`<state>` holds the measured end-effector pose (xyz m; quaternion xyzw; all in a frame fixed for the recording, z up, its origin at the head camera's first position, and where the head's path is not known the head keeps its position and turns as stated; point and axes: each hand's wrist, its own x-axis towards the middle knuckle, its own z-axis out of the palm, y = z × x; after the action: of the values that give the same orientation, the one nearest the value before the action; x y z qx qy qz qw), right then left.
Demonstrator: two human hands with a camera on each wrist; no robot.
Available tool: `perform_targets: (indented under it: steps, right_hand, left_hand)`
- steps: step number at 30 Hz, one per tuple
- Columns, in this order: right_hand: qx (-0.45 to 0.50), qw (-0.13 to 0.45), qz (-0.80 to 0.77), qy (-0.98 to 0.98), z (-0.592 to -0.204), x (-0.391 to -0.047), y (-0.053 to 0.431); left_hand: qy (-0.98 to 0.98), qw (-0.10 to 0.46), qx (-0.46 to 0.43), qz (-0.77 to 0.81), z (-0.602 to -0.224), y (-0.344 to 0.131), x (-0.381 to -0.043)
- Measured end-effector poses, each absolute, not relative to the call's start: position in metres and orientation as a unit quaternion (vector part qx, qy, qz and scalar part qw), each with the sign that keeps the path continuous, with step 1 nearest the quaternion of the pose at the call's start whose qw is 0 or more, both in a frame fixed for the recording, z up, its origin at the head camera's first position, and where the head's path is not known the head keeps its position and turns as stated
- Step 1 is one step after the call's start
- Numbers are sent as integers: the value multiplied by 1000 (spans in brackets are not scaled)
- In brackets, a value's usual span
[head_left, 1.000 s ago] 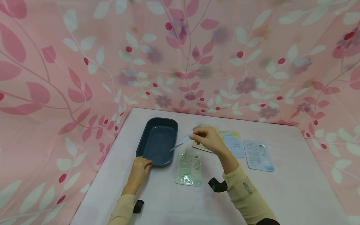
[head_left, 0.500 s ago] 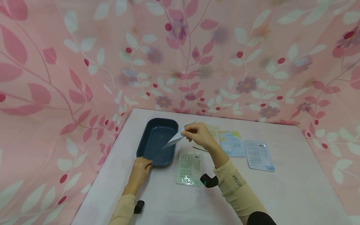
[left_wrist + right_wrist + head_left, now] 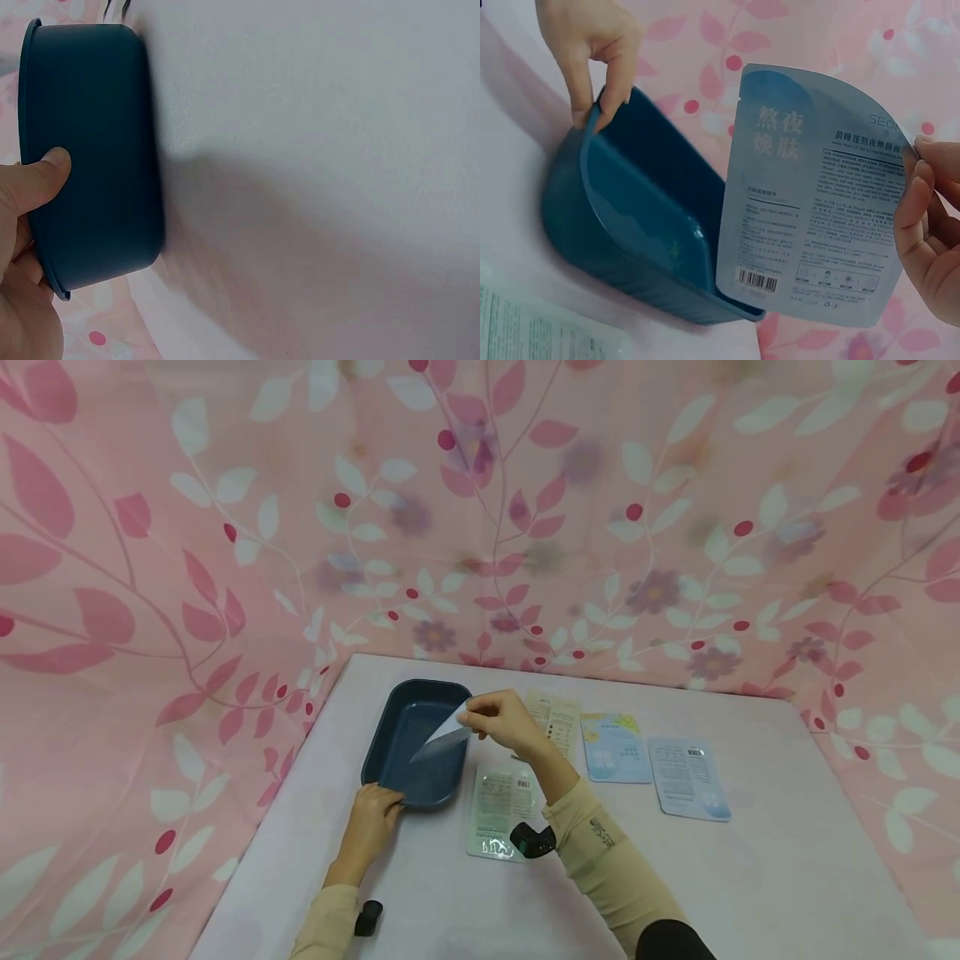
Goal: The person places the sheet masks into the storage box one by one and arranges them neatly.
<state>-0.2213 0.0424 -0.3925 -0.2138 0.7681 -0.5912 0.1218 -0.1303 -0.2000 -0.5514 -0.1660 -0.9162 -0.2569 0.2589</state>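
Note:
A deep dark-blue plastic bin [image 3: 411, 720] stands on the table toward the left. My left hand [image 3: 372, 821] grips its near rim; the left wrist view has the thumb [image 3: 45, 180] on the outer wall, and the right wrist view shows fingers over the rim. Between thumb and fingers, my right hand [image 3: 501, 720] pinches a pale blue-grey sheet mask packet [image 3: 810, 210] by one edge. The packet tilts over the right side of the bin, its lower corner above the interior. Printed text and a barcode face the right wrist camera.
A green packet [image 3: 495, 806] lies just right of the bin, partly under the right forearm. Farther right are a beige packet [image 3: 558, 720], a light-blue packet with yellow print [image 3: 617, 747] and a pale blue packet [image 3: 688, 779]. A pink floral cloth [image 3: 480, 527] hangs behind the table.
My right hand has moved left with the sheet mask packet, bringing it from beside the bin to above it. The beige packet is less covered. My left hand has stayed on the rim.

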Motion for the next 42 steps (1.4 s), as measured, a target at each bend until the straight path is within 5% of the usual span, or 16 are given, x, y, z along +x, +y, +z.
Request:
perform_targets:
  steps: [29,42]
  right_hand:
    - [-157,175,-578,781,-445,-217,35]
    - [-90,148,-568,805,-474,-218,28]
  left_hand:
    - [-914,268,-164,-255,-553,-200,-129]
    - [-907,281,-169,-263,-553,-198,-129]
